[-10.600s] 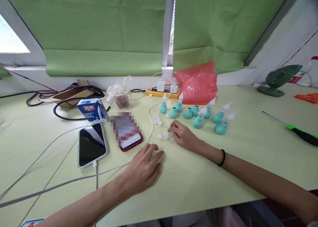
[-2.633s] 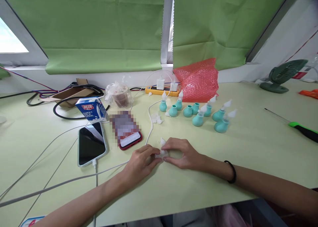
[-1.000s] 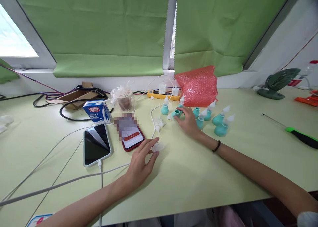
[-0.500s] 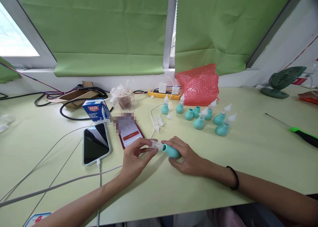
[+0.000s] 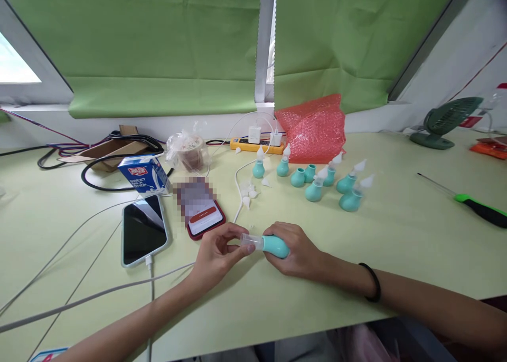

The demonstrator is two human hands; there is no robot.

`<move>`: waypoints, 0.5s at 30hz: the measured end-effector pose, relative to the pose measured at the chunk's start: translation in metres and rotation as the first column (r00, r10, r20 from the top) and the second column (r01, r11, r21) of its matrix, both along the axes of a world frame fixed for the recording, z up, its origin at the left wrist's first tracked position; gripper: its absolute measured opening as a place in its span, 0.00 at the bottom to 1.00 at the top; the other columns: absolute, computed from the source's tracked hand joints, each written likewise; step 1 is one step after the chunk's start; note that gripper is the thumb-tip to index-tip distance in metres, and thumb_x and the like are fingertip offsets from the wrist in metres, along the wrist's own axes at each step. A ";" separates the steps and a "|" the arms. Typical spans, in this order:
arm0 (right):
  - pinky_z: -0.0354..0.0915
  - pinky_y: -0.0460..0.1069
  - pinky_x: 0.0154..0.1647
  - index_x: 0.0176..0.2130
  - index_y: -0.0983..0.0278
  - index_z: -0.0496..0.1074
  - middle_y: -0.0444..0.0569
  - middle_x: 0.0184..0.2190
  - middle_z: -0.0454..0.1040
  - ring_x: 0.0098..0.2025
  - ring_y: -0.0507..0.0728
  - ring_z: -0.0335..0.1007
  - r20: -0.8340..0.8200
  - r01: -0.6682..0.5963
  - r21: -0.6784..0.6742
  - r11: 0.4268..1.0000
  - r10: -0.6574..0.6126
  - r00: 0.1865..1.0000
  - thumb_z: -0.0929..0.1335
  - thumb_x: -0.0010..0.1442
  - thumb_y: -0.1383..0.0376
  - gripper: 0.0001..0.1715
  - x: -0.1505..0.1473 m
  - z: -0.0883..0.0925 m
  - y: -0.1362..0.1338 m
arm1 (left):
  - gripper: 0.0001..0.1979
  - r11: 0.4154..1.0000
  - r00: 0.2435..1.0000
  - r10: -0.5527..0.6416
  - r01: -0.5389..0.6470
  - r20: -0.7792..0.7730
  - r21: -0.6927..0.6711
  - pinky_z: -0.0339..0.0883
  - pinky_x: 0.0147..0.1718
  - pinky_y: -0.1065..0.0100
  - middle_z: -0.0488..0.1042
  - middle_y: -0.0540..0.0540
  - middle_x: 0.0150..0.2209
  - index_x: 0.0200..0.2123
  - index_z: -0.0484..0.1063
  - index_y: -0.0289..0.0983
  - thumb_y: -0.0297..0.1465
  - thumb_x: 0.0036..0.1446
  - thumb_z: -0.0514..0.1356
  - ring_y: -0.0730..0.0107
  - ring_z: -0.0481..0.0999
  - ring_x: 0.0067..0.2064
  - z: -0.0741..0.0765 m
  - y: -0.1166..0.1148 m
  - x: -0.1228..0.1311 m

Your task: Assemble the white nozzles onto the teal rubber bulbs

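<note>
Between the fingers of my left hand [image 5: 219,248] is a clear plastic tube [image 5: 253,241], its right end at the mouth of a teal rubber bulb [image 5: 276,246]. My right hand [image 5: 297,248] is wrapped round that bulb. Tube and bulb lie in one line, just above the table. Beyond my hands stand several teal bulbs with clear tubes and white pointed tips, such as the bulb at the right [image 5: 350,199]. Two bulbs have open mouths and no tube, one being the nearer bulb [image 5: 298,177]. Loose white tips [image 5: 249,189] lie in a small heap left of them.
Left of my hands lie a red-cased phone [image 5: 206,219] and a charging phone [image 5: 144,230]. Behind them are a milk carton [image 5: 144,174] and a wrapped tape roll [image 5: 192,153]. A power strip [image 5: 240,145], red bubble bag [image 5: 317,132], fan [image 5: 443,122] and screwdriver [image 5: 475,206] surround the bulbs.
The clear tube and the bulb's mouth, slightly apart and angled before, now meet in line. My right hand has closed further round the bulb. The whole view has shifted slightly.
</note>
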State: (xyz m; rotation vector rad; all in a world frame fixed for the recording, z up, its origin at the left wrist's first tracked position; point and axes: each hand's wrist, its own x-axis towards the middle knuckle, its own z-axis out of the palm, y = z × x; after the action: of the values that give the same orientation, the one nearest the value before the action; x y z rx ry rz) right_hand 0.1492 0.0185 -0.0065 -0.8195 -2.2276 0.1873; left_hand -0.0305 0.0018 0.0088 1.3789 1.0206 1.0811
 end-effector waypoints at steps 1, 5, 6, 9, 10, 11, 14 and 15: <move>0.56 0.45 0.23 0.28 0.65 0.62 0.45 0.21 0.66 0.23 0.51 0.61 -0.001 0.011 0.009 1.000 -0.011 1.000 0.62 0.45 0.71 0.04 0.000 0.000 -0.001 | 0.10 1.000 1.000 -0.002 0.002 0.017 -0.029 0.64 0.24 0.78 0.69 0.51 0.26 0.28 0.68 0.33 0.27 0.40 0.65 0.77 0.69 0.28 0.001 0.000 0.000; 0.55 0.46 0.23 0.27 0.65 0.63 0.47 0.21 0.67 0.24 0.53 0.60 0.047 0.058 0.097 0.994 -0.063 0.997 0.62 0.45 0.71 0.04 -0.001 0.000 -0.002 | 0.10 0.996 0.998 -0.008 0.012 0.056 -0.085 0.64 0.26 0.79 0.69 0.51 0.25 0.26 0.68 0.32 0.27 0.39 0.65 0.78 0.69 0.28 0.002 0.002 0.001; 0.56 0.46 0.23 0.28 0.65 0.63 0.47 0.21 0.67 0.24 0.54 0.60 0.064 0.066 0.121 0.990 -0.074 0.995 0.62 0.46 0.71 0.04 0.000 0.000 -0.002 | 0.10 0.996 0.998 -0.013 0.018 0.057 -0.090 0.64 0.25 0.79 0.69 0.51 0.25 0.26 0.68 0.32 0.27 0.38 0.65 0.78 0.69 0.28 0.002 0.002 0.001; 0.56 0.47 0.24 0.29 0.66 0.64 0.48 0.22 0.67 0.25 0.54 0.61 0.102 0.076 0.150 0.986 -0.092 0.991 0.61 0.47 0.71 0.05 0.002 0.000 -0.003 | 0.10 0.995 0.999 -0.033 0.036 0.029 -0.095 0.65 0.25 0.77 0.70 0.50 0.24 0.26 0.68 0.32 0.28 0.38 0.65 0.76 0.69 0.27 0.001 0.001 0.000; 0.56 0.46 0.23 0.29 0.66 0.64 0.48 0.22 0.68 0.24 0.54 0.62 0.112 0.073 0.141 0.987 -0.089 0.990 0.61 0.48 0.71 0.06 0.002 0.000 -0.004 | 0.10 0.995 0.999 -0.040 0.040 -0.003 -0.087 0.65 0.25 0.76 0.71 0.49 0.25 0.27 0.69 0.32 0.29 0.39 0.65 0.75 0.70 0.27 0.000 0.001 0.000; 0.56 0.46 0.23 0.29 0.66 0.64 0.48 0.22 0.68 0.24 0.53 0.62 0.118 0.069 0.124 0.990 -0.083 0.990 0.60 0.48 0.71 0.06 0.002 -0.001 -0.004 | 0.10 0.997 0.998 -0.044 0.040 -0.051 -0.070 0.66 0.25 0.75 0.72 0.48 0.26 0.28 0.70 0.32 0.29 0.40 0.65 0.74 0.70 0.27 -0.001 0.000 0.000; 0.55 0.45 0.21 0.29 0.66 0.65 0.47 0.22 0.68 0.22 0.52 0.62 0.094 0.053 0.012 0.999 -0.054 0.994 0.60 0.46 0.72 0.07 0.002 -0.001 -0.006 | 0.12 0.999 0.972 -0.027 0.034 -0.232 0.026 0.67 0.27 0.72 0.75 0.45 0.29 0.33 0.73 0.32 0.31 0.43 0.63 0.69 0.72 0.29 -0.002 -0.003 -0.001; 0.55 0.44 0.21 0.28 0.66 0.65 0.47 0.22 0.68 0.22 0.51 0.62 0.070 0.046 -0.049 0.998 -0.043 0.997 0.61 0.44 0.72 0.07 0.001 -0.001 -0.006 | 0.12 0.997 0.960 -0.015 0.037 -0.279 0.072 0.68 0.27 0.72 0.75 0.44 0.29 0.34 0.74 0.32 0.31 0.44 0.62 0.69 0.72 0.30 -0.002 -0.005 -0.001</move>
State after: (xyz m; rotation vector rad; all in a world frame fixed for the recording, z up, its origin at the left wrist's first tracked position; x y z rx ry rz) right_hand 0.1501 0.0125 -0.0073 -0.9148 -2.2750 0.1976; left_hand -0.0312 -0.0027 0.0069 1.6352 1.1690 0.9308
